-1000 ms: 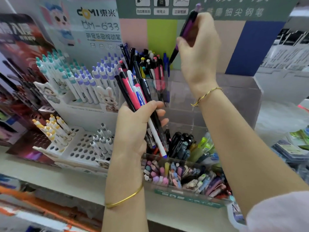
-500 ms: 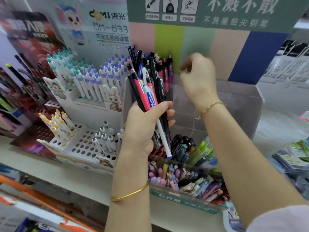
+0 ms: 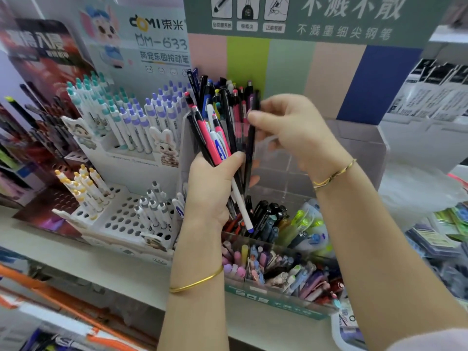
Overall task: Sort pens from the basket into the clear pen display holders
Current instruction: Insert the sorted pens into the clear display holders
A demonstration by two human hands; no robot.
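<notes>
"Starting with the left hand [image 3: 210, 188], what is held by it?"

"A mixed bundle of pens [image 3: 215, 145], black, pink and white-barrelled, is gripped in a closed fist, with the thumb laid across the barrels. The tips are pointed down, and a white pen with a blue tip [image 3: 241, 209] is seen sticking out below the fist."

"And the right hand [image 3: 296, 133]?"

"A slim black pen [image 3: 250, 148] is pinched near its top between the thumb and curled fingers. It is held nearly upright, just beside the bundle on its right. Whether the two are touching cannot be told."

"Where is all this held?"

"In front of the clear acrylic display holder [image 3: 359, 148]. Upright dark and red pens [image 3: 235, 97] are seen in its rear left compartment, just behind the bundle. Lower down, black pens [image 3: 266, 211] and green-capped markers [image 3: 301, 219] are stored, and pastel pens [image 3: 243, 259] are packed in the front tray."

"What is seen to the left?"

"A white perforated stand [image 3: 121, 221] is set there, loaded with white pens with purple and teal caps [image 3: 131, 117]. A gold bangle [image 3: 197, 282] is worn on the left wrist and a thin gold bracelet [image 3: 334, 173] on the right."
</notes>
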